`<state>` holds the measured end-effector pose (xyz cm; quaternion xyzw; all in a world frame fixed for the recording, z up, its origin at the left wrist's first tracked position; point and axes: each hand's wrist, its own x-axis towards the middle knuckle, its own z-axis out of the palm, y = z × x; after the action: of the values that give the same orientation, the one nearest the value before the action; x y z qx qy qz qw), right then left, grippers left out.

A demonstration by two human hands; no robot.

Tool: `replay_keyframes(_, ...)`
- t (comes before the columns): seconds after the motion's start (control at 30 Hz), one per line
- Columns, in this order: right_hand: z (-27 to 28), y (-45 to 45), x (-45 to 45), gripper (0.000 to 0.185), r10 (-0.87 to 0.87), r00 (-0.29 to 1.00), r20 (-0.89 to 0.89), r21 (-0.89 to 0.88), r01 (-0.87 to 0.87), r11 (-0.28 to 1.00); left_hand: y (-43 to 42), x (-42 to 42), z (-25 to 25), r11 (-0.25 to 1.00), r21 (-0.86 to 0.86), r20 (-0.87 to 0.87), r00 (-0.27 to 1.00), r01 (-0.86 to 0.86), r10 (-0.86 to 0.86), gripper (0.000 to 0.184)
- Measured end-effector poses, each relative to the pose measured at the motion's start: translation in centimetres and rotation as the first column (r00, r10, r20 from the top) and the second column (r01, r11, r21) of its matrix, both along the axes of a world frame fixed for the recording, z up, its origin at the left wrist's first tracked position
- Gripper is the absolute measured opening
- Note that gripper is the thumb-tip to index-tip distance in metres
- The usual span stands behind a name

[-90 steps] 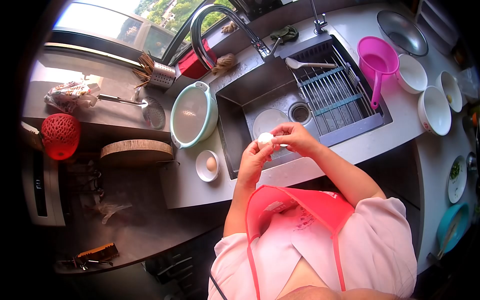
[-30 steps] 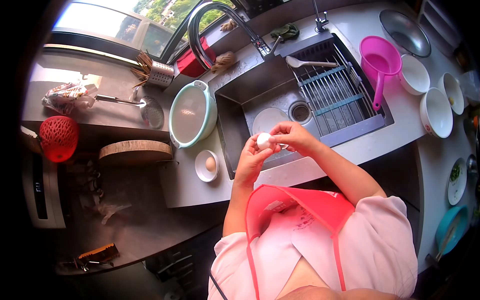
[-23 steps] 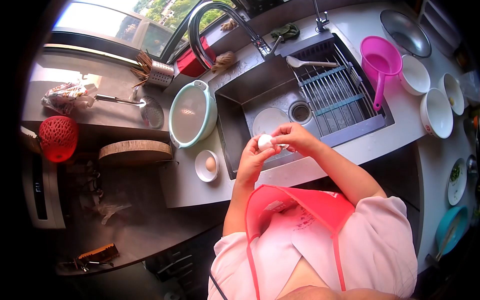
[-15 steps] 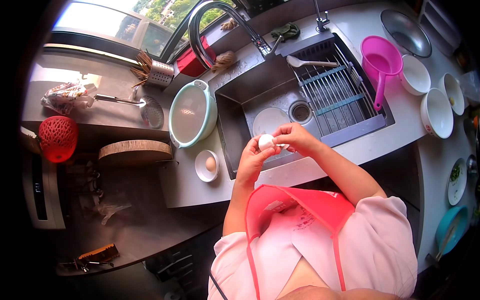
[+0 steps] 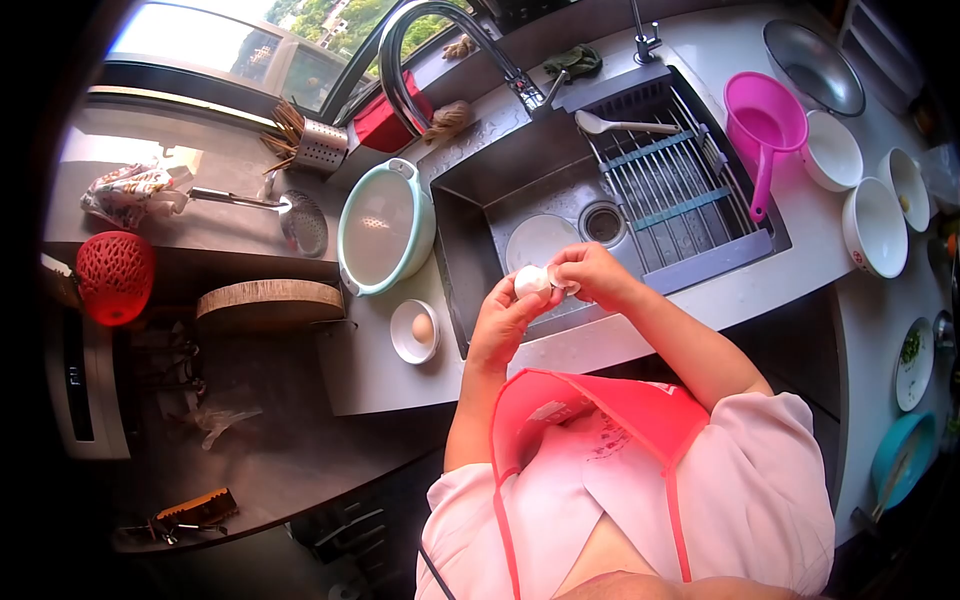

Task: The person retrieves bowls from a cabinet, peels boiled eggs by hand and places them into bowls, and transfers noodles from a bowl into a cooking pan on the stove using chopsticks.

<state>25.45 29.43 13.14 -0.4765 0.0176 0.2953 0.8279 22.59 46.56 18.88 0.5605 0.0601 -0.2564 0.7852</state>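
Over the near part of the sink (image 5: 465, 215), my left hand (image 5: 501, 322) is closed around a white, partly peeled egg (image 5: 531, 281). My right hand (image 5: 598, 275) pinches at the egg's right side, with a bit of pale eggshell (image 5: 571, 288) at its fingertips. Below the hands, a round white plate (image 5: 535, 238) lies on the sink floor, its near part hidden. To the left on the counter stands a small white bowl (image 5: 400, 338) holding a brown egg (image 5: 422, 328).
A light green basin (image 5: 425, 240) sits left of the sink, under the curved faucet (image 5: 388, 60). A drying rack (image 5: 665, 190) with a white spoon (image 5: 590, 121) spans the sink's right side. Beyond it are a pink dipper (image 5: 765, 95) and several white bowls (image 5: 832, 150).
My right fingers have shifted slightly along the egg's right side, and the shell bit there has turned a little. My left hand keeps its hold.
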Motion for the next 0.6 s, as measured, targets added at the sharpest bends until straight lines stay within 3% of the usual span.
replay_keyframes(0.17, -0.1, -0.4, 0.0, 0.018, -0.053, 0.995, -0.087, 0.188, 0.068, 0.980, 0.7, 0.0, -1.1, 0.992, -0.111, -0.001, 0.998, -0.055, 0.055, 0.047)
replay_keyframes(0.3, 1.0, -0.4, -0.1, 0.019, -0.021, 0.997, -0.072, 0.224, 0.037, 0.974, 0.7, 0.2, -0.9, 0.989, -0.144, 0.005, 0.999, -0.041, 0.042, 0.049)
replay_keyframes(0.33, 1.1, -0.3, -0.1, 0.021, -0.019, 1.000, -0.016, 0.145, 0.021, 0.989, 0.7, 0.3, -0.9, 0.989, -0.144, 0.005, 0.999, -0.041, 0.042, 0.049)
replay_keyframes(0.43, 0.9, -0.2, -0.2, 0.024, 0.012, 0.998, 0.066, 0.048, -0.015, 0.999, 0.3, 0.3, -0.8, 0.997, -0.067, 0.055, 0.998, 0.042, -0.039, 0.049)
replay_keyframes(0.5, 0.7, -0.1, -0.2, 0.026, 0.037, 0.995, 0.091, 0.032, -0.040, 0.999, -0.5, 0.0, -0.4, 0.981, 0.187, 0.091, 0.995, -0.046, 0.030, 0.048)
replay_keyframes(0.6, 0.6, 0.0, -0.2, 0.026, 0.052, 0.996, 0.075, 0.015, -0.054, 0.998, -0.4, 0.0, -0.6, 0.975, 0.216, 0.102, 0.994, -0.057, 0.036, 0.047)
